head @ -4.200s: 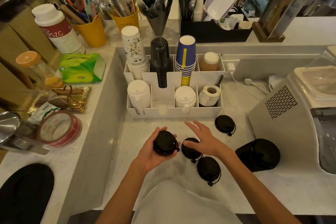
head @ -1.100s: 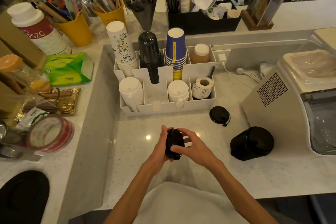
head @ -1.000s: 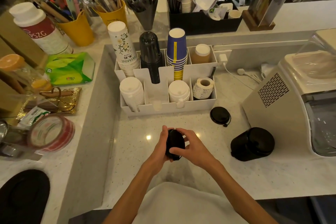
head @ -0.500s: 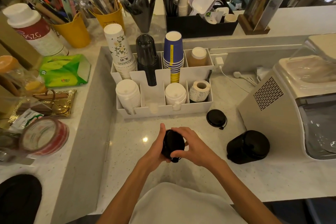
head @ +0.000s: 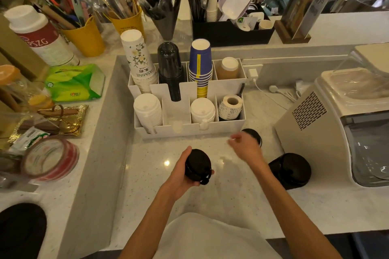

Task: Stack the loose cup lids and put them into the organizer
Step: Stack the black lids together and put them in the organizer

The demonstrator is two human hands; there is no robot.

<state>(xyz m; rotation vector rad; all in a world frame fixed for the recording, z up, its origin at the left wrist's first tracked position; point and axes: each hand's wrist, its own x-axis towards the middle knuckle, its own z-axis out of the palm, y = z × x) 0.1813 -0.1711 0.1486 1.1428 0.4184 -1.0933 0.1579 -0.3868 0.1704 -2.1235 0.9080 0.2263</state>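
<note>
A small stack of black lids (head: 197, 167) is held up. One black lid (head: 252, 135) lies right of the white organizer (head: 189, 128).

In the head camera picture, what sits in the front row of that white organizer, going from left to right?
White lid stack → empty compartment → shorter white lid stack → label roll.

Lids (head: 197, 165) are all black, organizer (head: 223, 127) plain white — bench (head: 147, 174) is pale speckled stone. Cups: white with a flower print (head: 137, 59), black (head: 169, 65), navy with a yellow stripe (head: 199, 63).
</note>
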